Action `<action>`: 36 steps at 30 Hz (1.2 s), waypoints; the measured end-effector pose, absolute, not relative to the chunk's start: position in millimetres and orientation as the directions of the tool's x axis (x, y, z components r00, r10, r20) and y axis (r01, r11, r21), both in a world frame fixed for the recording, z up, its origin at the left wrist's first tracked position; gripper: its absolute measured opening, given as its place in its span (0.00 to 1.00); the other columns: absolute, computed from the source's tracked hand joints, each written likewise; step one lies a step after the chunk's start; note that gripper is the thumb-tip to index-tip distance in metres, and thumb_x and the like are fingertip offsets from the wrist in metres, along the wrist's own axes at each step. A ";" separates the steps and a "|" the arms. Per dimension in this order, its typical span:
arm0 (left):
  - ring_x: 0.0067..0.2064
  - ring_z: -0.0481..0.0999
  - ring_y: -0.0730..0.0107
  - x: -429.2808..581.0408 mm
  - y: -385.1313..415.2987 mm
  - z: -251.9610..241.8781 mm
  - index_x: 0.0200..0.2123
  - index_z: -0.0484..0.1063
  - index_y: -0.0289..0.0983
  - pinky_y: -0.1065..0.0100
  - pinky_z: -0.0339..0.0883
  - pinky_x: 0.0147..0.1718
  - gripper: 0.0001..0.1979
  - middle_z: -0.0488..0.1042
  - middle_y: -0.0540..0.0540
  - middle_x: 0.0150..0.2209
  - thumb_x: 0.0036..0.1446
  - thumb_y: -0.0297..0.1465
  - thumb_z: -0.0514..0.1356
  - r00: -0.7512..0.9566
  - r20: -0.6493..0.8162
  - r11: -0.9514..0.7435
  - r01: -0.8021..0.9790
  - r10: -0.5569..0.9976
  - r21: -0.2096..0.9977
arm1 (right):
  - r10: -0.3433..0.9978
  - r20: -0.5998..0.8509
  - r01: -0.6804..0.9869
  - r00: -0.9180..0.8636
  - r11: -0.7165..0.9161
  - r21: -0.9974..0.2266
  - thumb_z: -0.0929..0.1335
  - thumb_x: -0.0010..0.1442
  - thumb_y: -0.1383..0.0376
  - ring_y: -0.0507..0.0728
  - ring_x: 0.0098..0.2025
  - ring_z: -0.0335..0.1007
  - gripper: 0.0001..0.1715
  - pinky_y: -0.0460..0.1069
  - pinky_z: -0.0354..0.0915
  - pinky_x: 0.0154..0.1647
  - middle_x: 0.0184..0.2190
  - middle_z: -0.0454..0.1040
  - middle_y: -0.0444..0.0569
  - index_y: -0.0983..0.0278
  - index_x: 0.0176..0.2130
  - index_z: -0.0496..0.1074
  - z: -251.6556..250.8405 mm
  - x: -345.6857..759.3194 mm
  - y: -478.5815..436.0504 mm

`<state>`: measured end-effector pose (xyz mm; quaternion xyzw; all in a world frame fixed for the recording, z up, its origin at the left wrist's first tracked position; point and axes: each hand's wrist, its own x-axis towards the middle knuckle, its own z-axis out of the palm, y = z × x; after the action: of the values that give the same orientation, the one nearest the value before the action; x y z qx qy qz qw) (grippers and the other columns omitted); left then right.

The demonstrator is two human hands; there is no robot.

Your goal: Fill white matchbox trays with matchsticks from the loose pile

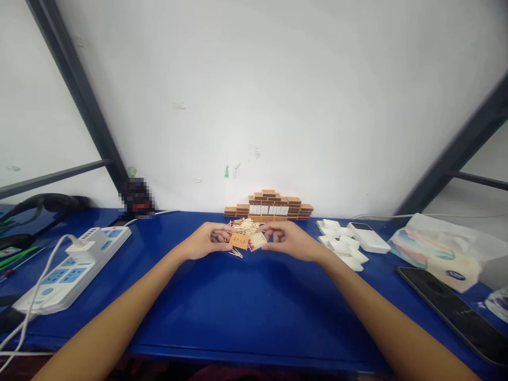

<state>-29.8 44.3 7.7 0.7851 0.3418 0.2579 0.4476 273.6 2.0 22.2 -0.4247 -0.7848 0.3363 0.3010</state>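
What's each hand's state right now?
Left hand: closed, holding the orange matchbox sleeve.
Right hand: closed, holding the match-filled tray.

Bare hands, bare wrists, bare forearms

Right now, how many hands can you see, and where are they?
2: the left hand holds the orange matchbox cover, and the right hand holds the tray of matches beside it.

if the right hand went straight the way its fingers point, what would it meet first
The match tray held by the right hand, then probably the orange sleeve held by the left hand, though depth is unclear.
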 end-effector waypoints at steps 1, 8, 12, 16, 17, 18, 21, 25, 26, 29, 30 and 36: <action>0.41 0.81 0.64 -29.2 43.8 7.4 0.55 0.75 0.35 0.63 0.73 0.43 0.27 0.81 0.43 0.41 0.53 0.38 0.72 0.633 0.098 -0.363 0.305 0.768 0.880 | 0.874 0.188 0.465 -0.449 0.408 -0.786 0.76 0.55 0.57 0.51 0.29 0.66 0.27 0.47 0.61 0.30 0.35 0.75 0.46 0.64 0.52 0.76 21.7 272.8 1.9; 0.36 0.80 0.67 -24.8 38.6 10.4 0.56 0.74 0.34 0.67 0.73 0.37 0.29 0.82 0.43 0.37 0.54 0.40 0.72 0.578 0.086 -0.294 0.277 0.811 0.915 | 0.912 0.186 0.424 -0.366 0.341 -0.839 0.76 0.55 0.54 0.51 0.27 0.69 0.28 0.46 0.63 0.26 0.31 0.74 0.44 0.67 0.49 0.73 17.1 265.0 0.6; 0.32 0.79 0.68 -23.5 37.0 12.0 0.54 0.75 0.33 0.68 0.72 0.33 0.27 0.82 0.44 0.32 0.58 0.45 0.68 0.553 0.095 -0.271 0.246 0.828 0.931 | 0.915 0.210 0.404 -0.345 0.347 -0.846 0.76 0.55 0.53 0.51 0.26 0.70 0.29 0.45 0.63 0.24 0.31 0.74 0.44 0.67 0.49 0.72 17.5 262.6 -1.0; 0.31 0.79 0.68 -22.0 36.8 9.5 0.51 0.76 0.32 0.68 0.73 0.33 0.27 0.82 0.44 0.31 0.58 0.47 0.68 0.543 0.101 -0.244 0.199 0.834 0.949 | 0.910 0.232 0.385 -0.344 0.362 -0.849 0.76 0.55 0.51 0.52 0.26 0.71 0.31 0.45 0.64 0.23 0.29 0.73 0.44 0.66 0.50 0.71 17.9 262.8 -1.2; 0.31 0.79 0.68 -21.6 36.9 8.6 0.51 0.76 0.32 0.67 0.73 0.33 0.27 0.81 0.44 0.31 0.57 0.47 0.68 0.540 0.097 -0.234 0.191 0.836 0.953 | 0.909 0.238 0.382 -0.344 0.366 -0.848 0.76 0.55 0.50 0.52 0.26 0.71 0.31 0.45 0.64 0.23 0.29 0.74 0.44 0.65 0.50 0.71 17.6 262.8 -1.0; 0.31 0.79 0.68 -21.2 37.0 7.6 0.51 0.76 0.32 0.67 0.73 0.33 0.27 0.81 0.44 0.30 0.57 0.47 0.69 0.537 0.095 -0.225 0.182 0.838 0.957 | 0.908 0.244 0.381 -0.340 0.370 -0.847 0.76 0.55 0.50 0.52 0.26 0.71 0.31 0.45 0.64 0.22 0.29 0.74 0.44 0.65 0.50 0.72 17.1 262.7 -0.8; 0.30 0.79 0.68 -20.3 37.6 4.7 0.51 0.76 0.32 0.67 0.74 0.33 0.28 0.81 0.44 0.30 0.56 0.46 0.70 0.530 0.092 -0.205 0.158 0.843 0.966 | 0.910 0.248 0.378 -0.333 0.370 -0.848 0.76 0.55 0.50 0.52 0.26 0.71 0.31 0.45 0.64 0.21 0.29 0.74 0.45 0.65 0.50 0.72 15.0 261.5 -0.8; 0.30 0.79 0.68 -18.2 36.3 2.0 0.53 0.76 0.31 0.68 0.73 0.32 0.29 0.81 0.43 0.30 0.56 0.46 0.70 0.528 0.087 -0.190 0.144 0.845 0.971 | 0.908 0.230 0.350 -0.349 0.355 -0.867 0.76 0.55 0.51 0.53 0.27 0.73 0.31 0.44 0.64 0.19 0.30 0.74 0.45 0.64 0.52 0.72 12.3 256.5 -3.1; 0.30 0.79 0.68 -17.1 35.1 1.8 0.53 0.75 0.31 0.68 0.73 0.32 0.30 0.81 0.44 0.29 0.56 0.46 0.70 0.523 0.088 -0.188 0.140 0.848 0.972 | 0.910 0.228 0.343 -0.346 0.349 -0.872 0.76 0.55 0.52 0.53 0.27 0.73 0.31 0.44 0.64 0.19 0.30 0.74 0.45 0.64 0.53 0.72 11.7 254.5 -4.0; 0.28 0.78 0.69 -12.5 30.4 1.7 0.55 0.75 0.31 0.69 0.71 0.30 0.31 0.81 0.44 0.28 0.56 0.46 0.70 0.501 0.090 -0.175 0.125 0.861 0.977 | 0.922 0.226 0.325 -0.315 0.328 -0.887 0.76 0.56 0.53 0.53 0.27 0.73 0.31 0.44 0.65 0.19 0.31 0.75 0.46 0.64 0.54 0.72 9.0 246.0 -7.6; 0.28 0.78 0.69 -10.8 28.9 1.5 0.56 0.75 0.31 0.70 0.71 0.29 0.31 0.81 0.44 0.27 0.56 0.46 0.69 0.489 0.092 -0.170 0.118 0.867 0.978 | 0.926 0.224 0.316 -0.304 0.320 -0.893 0.76 0.56 0.53 0.53 0.28 0.73 0.32 0.44 0.65 0.18 0.33 0.76 0.47 0.64 0.55 0.72 7.6 242.3 -9.2; 0.27 0.78 0.70 -4.1 27.1 -6.7 0.53 0.76 0.31 0.71 0.71 0.27 0.30 0.82 0.43 0.30 0.56 0.46 0.70 0.457 0.096 -0.144 0.072 0.884 0.987 | 0.928 0.245 0.257 -0.282 0.319 -0.913 0.69 0.64 0.55 0.57 0.37 0.76 0.37 0.47 0.73 0.23 0.40 0.77 0.51 0.60 0.68 0.62 -4.7 216.9 -23.5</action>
<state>-4.1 27.1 -6.7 0.6579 0.3634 0.3733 0.5438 216.9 -23.5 -4.7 -0.4265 -0.6942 0.3985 0.4211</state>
